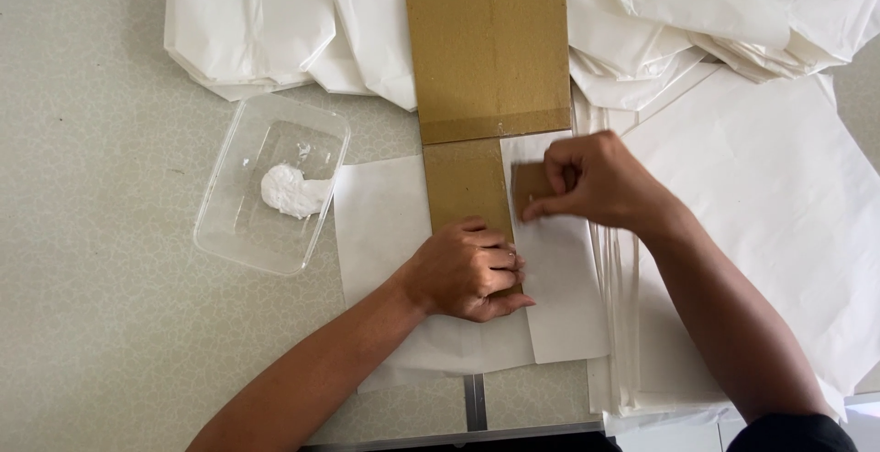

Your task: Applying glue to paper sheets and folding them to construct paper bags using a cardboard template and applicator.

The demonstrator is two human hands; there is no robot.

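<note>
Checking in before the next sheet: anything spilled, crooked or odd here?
Nothing spilled or damaged. The white paste sits inside its clear tub. The only untidy spot is the loose heap of folded white paper at the table's far edge.

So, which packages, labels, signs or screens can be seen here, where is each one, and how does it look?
Clear plastic container: left of the hands on the table, rectangular with rounded corners, open, with a white paste lump inside.
Labels, signs, screens: none in view.
</note>
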